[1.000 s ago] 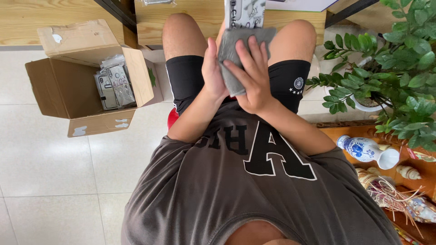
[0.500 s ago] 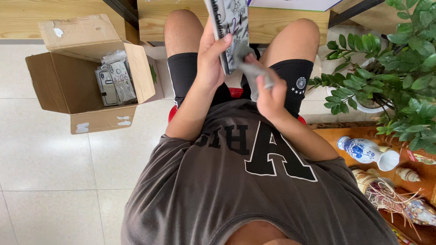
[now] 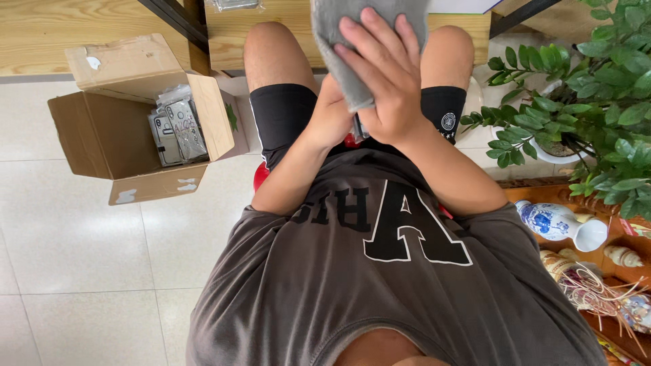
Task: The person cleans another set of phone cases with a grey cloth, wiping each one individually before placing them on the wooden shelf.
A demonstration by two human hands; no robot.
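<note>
Up at the top middle of the frame, the person's right hand (image 3: pixel 386 78) lay flat with its fingers spread, pressing on a grey cloth (image 3: pixel 339 41). The cloth draped over something flat and dark (image 3: pixel 357 127), of which only a thin edge showed just below the cloth. The left hand (image 3: pixel 332 115) sat right beside and partly under the right hand, curled around that hidden flat thing from the left side, though its fingers were mostly covered, so the grip could not be seen well. Both hands were held over the person's lap, between the two bare knees. The person wore black shorts (image 3: pixel 281 115) and a grey shirt (image 3: pixel 380 271) with big black letters, and sat on something red (image 3: pixel 261 176) that peeked out near the left thigh. In the upper left of the frame, an open cardboard box (image 3: pixel 115 135) lay on its side on the pale tiled floor (image 3: pixel 74 257), well apart from the hands, with clear packets (image 3: pixel 176 129) stacked inside it. At the right edge stood a leafy green plant (image 3: pixel 597 102). Lower right, a blue and white vase (image 3: pixel 559 224) lay on a wooden shelf near some shells (image 3: pixel 624 256).
</note>
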